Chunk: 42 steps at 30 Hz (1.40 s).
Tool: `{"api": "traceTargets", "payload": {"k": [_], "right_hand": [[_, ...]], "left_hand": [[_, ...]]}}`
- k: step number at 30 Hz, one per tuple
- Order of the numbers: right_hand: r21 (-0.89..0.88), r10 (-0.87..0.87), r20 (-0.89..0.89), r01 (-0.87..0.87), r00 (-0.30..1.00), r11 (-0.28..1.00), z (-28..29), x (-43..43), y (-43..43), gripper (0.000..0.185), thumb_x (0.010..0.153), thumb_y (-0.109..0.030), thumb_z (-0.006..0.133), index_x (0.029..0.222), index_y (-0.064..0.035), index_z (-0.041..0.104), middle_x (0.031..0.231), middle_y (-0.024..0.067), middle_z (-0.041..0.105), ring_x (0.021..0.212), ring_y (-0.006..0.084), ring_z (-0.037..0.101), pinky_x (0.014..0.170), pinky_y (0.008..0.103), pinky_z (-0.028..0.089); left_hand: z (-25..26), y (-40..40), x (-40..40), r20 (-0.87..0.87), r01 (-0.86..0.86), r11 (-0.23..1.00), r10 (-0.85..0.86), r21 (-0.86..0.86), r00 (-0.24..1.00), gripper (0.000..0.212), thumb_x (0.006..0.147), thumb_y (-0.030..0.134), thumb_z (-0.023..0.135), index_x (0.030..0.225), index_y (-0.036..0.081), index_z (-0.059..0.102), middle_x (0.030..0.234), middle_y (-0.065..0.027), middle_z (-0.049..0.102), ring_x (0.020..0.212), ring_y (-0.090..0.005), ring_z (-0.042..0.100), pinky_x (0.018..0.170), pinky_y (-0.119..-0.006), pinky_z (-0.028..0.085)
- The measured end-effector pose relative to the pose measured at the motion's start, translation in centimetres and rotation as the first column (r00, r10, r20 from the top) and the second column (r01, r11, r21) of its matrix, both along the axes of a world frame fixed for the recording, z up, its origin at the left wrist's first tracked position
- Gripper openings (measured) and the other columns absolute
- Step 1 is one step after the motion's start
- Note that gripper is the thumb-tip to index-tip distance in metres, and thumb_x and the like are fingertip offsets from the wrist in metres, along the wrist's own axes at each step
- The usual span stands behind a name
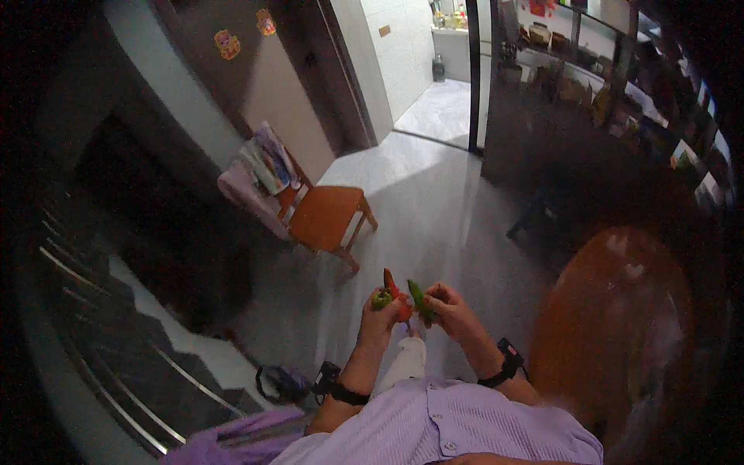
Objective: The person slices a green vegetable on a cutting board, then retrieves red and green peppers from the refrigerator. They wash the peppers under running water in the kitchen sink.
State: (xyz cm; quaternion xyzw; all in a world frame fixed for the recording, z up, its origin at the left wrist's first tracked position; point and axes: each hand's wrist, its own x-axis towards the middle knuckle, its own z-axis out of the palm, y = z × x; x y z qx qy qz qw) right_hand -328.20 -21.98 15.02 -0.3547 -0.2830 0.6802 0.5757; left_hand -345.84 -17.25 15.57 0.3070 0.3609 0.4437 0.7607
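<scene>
My left hand (pixel 381 317) grips a red chili pepper (pixel 392 283) whose pointed tip sticks up, together with a green pepper (pixel 381 299) that shows at the outer side of the hand. Between finger and thumb, my right hand (pixel 444 305) holds a long green pepper (pixel 417 296) upright, slightly tilted. The two hands are close together in front of my body, over the floor. Both wrists wear black straps with small devices. How the lower ends of the peppers sit in the fingers is partly hidden.
A wooden chair (pixel 326 216) draped with cloths stands ahead to the left. On the right is a glossy brown oval table (pixel 616 302). Stair railings (pixel 197 381) run along the left. Farther ahead, a doorway opens onto a bright tiled room, beside dark shelves (pixel 572 58) holding various items.
</scene>
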Motion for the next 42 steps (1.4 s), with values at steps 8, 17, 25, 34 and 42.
{"api": "traceTargets", "payload": {"k": [8,17,25,34,42], "right_hand": [[0.036,-0.066,0.453,0.056,0.889,0.998,-0.6,2.7,23.6,0.023,0.093,-0.028,0.060,0.091,-0.0052,0.055,0.075,0.0044,0.061,0.063,0.0100,0.057,0.054,0.0241,0.044],[-0.010,-0.126,0.448,0.146,0.885,0.989,-3.7,10.3,40.3,0.021,0.094,-0.023,0.058,0.099,-0.0028,0.059,0.079,0.0042,0.062,0.067,0.0095,0.058,0.057,0.0231,0.045],[0.020,-0.062,0.441,0.060,0.896,0.998,-2.2,22.4,65.3,0.018,0.088,-0.019,0.067,0.091,-0.0034,0.060,0.072,0.0027,0.061,0.061,0.0084,0.055,0.054,0.0230,0.045],[0.085,-0.120,0.312,0.098,0.942,0.992,0.0,33.9,89.3,0.016,0.085,-0.013,0.069,0.086,-0.0044,0.057,0.070,0.0028,0.059,0.058,0.0079,0.054,0.049,0.0219,0.041],[0.096,-0.266,0.262,0.249,0.928,0.964,-3.0,44.4,110.3,0.017,0.084,-0.014,0.070,0.086,-0.0029,0.057,0.070,0.0024,0.057,0.057,0.0069,0.051,0.048,0.0217,0.039]], "left_hand": [[-1.2,25.6,4.2,-0.205,0.149,0.969,-0.108,0.199,0.973,0.030,0.081,0.008,0.071,0.106,0.004,0.054,0.090,-0.0031,0.059,0.078,-0.0127,0.059,0.069,-0.027,0.050],[-2.6,46.7,12.2,-0.250,0.131,0.957,-0.065,0.260,0.966,0.025,0.080,0.005,0.071,0.099,0.002,0.054,0.085,-0.0024,0.060,0.073,-0.0107,0.059,0.063,-0.026,0.051],[-2.1,69.1,22.8,-0.184,-0.004,0.984,0.037,0.179,0.982,0.028,0.082,0.001,0.067,0.104,0.003,0.050,0.089,-0.0034,0.058,0.078,-0.0125,0.058,0.068,-0.026,0.049],[-1.0,90.4,36.6,0.028,-0.188,0.979,0.186,0.082,0.982,0.027,0.082,0.000,0.064,0.104,0.006,0.050,0.093,-0.0040,0.056,0.081,-0.0148,0.058,0.070,-0.028,0.050],[-4.7,112.9,48.6,0.248,-0.114,0.989,0.086,0.098,0.965,0.027,0.082,-0.003,0.061,0.104,0.008,0.050,0.095,-0.0038,0.055,0.084,-0.0158,0.058,0.075,-0.030,0.052]]}}
